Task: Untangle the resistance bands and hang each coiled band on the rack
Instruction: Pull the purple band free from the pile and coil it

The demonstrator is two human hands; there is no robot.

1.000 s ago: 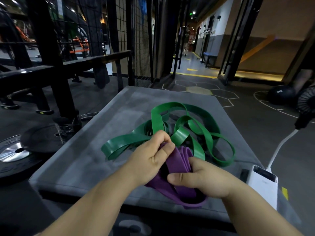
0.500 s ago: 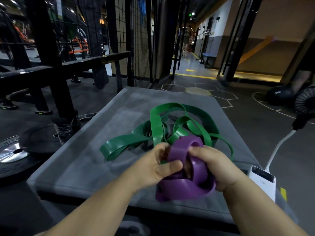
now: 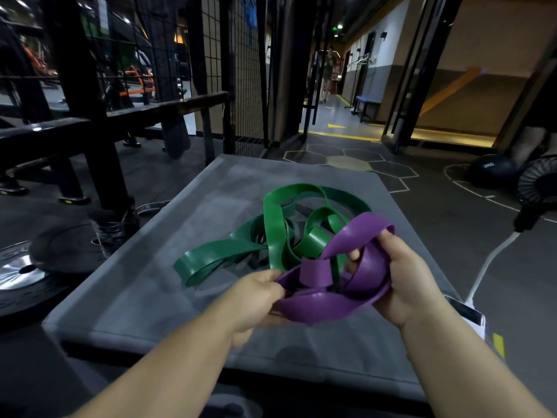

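Note:
A purple resistance band [image 3: 337,300] is looped loosely between both hands above the near part of a grey padded platform [image 3: 144,297]. My left hand [image 3: 256,300] pinches its left end. My right hand [image 3: 398,282] grips its right side, with fingers curled through the loops. A green resistance band [image 3: 271,233] lies tangled in wide loops on the platform just behind; a strand of it passes through the purple loops. A black metal rack [image 3: 84,125] stands to the left.
A weight plate [image 3: 21,273] lies on the floor at left. A white power bank [image 3: 470,312] with a white cable sits at the platform's right edge. A black medicine ball [image 3: 491,171] and a fan [image 3: 539,182] are at far right. A wire mesh fence [image 3: 241,70] stands behind.
The purple band went from a tight bundle to open loops as my hands drew apart, the right hand moving right and up. The green band stayed on the platform.

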